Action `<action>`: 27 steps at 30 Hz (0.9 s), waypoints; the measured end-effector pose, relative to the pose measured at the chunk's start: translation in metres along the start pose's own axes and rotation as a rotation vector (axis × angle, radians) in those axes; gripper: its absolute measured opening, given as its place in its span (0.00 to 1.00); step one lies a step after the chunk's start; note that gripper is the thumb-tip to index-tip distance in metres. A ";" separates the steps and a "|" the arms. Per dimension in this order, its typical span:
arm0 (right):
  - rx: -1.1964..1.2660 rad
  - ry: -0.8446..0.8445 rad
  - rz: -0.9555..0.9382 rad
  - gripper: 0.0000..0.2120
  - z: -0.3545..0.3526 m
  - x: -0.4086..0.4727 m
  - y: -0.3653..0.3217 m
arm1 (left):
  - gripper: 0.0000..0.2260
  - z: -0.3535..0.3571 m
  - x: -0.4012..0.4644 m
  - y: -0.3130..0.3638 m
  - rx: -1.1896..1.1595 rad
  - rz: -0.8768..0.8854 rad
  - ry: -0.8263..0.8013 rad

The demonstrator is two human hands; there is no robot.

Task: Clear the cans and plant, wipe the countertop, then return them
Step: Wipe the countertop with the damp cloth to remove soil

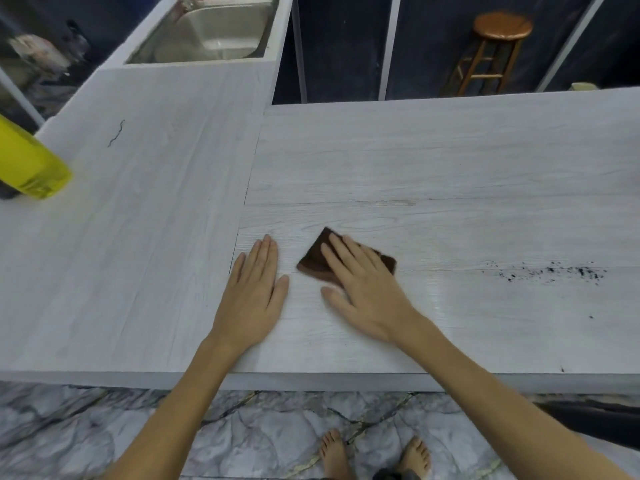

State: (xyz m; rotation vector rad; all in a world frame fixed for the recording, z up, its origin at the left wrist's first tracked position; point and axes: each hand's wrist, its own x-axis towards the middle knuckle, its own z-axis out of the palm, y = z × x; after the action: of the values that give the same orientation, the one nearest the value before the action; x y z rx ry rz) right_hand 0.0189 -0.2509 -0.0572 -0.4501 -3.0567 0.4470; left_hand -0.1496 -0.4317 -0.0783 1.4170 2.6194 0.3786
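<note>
With your right hand [363, 289] pressing straight fingers flat on the cloth [313, 263], sweep it right toward the specks [550, 271], left hand [254, 289] splayed flat bracing beside the cloth.

Both bare forearms are extended forward from the bottom edge; the left hand [254, 289] is laid flat, palm down, fingers straight and held together, thumb set slightly apart; the right hand [363, 289] is spread palm down, fingers straight and angled to the left, thumb stretched out sideways; two bare feet are seen below.
</note>
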 end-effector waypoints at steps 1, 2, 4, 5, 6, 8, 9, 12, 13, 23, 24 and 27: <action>0.000 -0.008 -0.029 0.35 0.003 -0.021 -0.005 | 0.28 0.000 0.000 0.000 -0.001 0.001 0.001; 0.006 -0.012 -0.049 0.35 0.006 -0.042 -0.006 | 0.28 0.001 0.000 -0.001 -0.002 0.002 0.004; 0.026 -0.014 -0.069 0.34 0.006 -0.078 0.002 | 0.28 0.001 0.000 -0.002 -0.006 0.004 0.008; 0.028 -0.007 -0.064 0.33 0.004 -0.090 0.012 | 0.29 0.002 0.000 -0.002 -0.011 0.007 0.011; 0.021 0.002 -0.043 0.33 0.000 -0.096 0.024 | 0.29 0.002 0.000 -0.002 -0.016 0.009 0.013; -0.005 0.020 0.045 0.33 -0.008 -0.089 0.045 | 0.29 0.002 0.000 -0.002 -0.018 0.011 0.012; -0.012 0.035 0.103 0.33 -0.011 -0.078 0.052 | 0.29 0.002 -0.001 -0.002 -0.019 0.010 0.010; -0.023 0.056 0.229 0.34 -0.012 -0.028 0.052 | 0.29 0.001 -0.001 0.000 -0.017 0.001 0.002; -0.013 0.050 0.249 0.35 -0.012 -0.012 0.046 | 0.29 0.001 -0.001 0.001 -0.012 -0.001 0.000; 0.035 0.032 -0.036 0.34 0.022 -0.089 -0.028 | 0.29 0.004 0.001 -0.003 0.010 -0.001 0.000; 0.034 0.026 -0.040 0.34 0.020 -0.102 -0.018 | 0.29 0.004 0.000 -0.003 0.009 -0.002 0.000; -0.002 0.028 0.041 0.33 0.004 -0.111 0.023 | 0.29 0.004 0.000 -0.003 -0.004 0.004 0.005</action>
State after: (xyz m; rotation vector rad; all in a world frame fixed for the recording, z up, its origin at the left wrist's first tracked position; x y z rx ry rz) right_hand 0.1313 -0.2626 -0.0648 -0.5154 -3.0261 0.4356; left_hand -0.1509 -0.4325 -0.0825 1.4217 2.6191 0.3885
